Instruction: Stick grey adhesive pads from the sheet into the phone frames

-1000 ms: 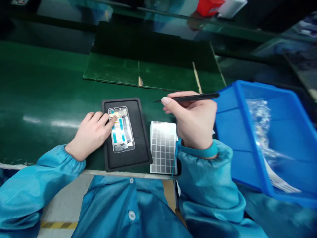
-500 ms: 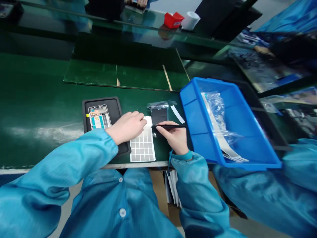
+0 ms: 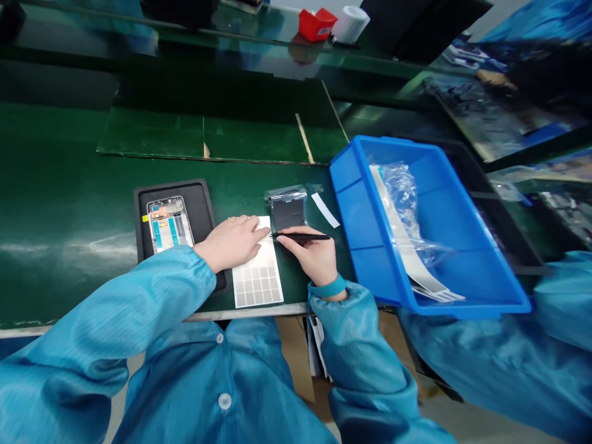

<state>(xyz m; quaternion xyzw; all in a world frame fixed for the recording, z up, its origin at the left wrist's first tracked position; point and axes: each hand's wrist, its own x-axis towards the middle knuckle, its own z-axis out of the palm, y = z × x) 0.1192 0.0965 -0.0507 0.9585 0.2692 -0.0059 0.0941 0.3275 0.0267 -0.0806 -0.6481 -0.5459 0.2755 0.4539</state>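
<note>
My left hand [image 3: 231,243] rests its fingertips on the top of a sheet of grey square labels [image 3: 258,265], holding nothing. My right hand [image 3: 309,254] grips black tweezers [image 3: 301,236] like a pen, their tip at the sheet's upper right corner, close to my left fingertips. To the left, a phone frame [image 3: 169,224] with teal strips lies on a black rubber mat [image 3: 201,209], whose lower corner is partly under my left forearm. Above the sheet lies a black piece in a clear plastic bag [image 3: 287,209].
A white strip [image 3: 325,209] lies next to the bag. To the right stands a blue plastic bin [image 3: 356,203] holding flat white cables in clear plastic [image 3: 402,228]. A red box [image 3: 317,24] and a white roll [image 3: 350,24] stand at the back. A blue sleeve [image 3: 481,364] shows at lower right.
My left hand has moved off the phone frame onto the label sheet. My right hand has lowered the tweezers to the sheet. The view has swung, bringing the bag and whole bin into sight.
</note>
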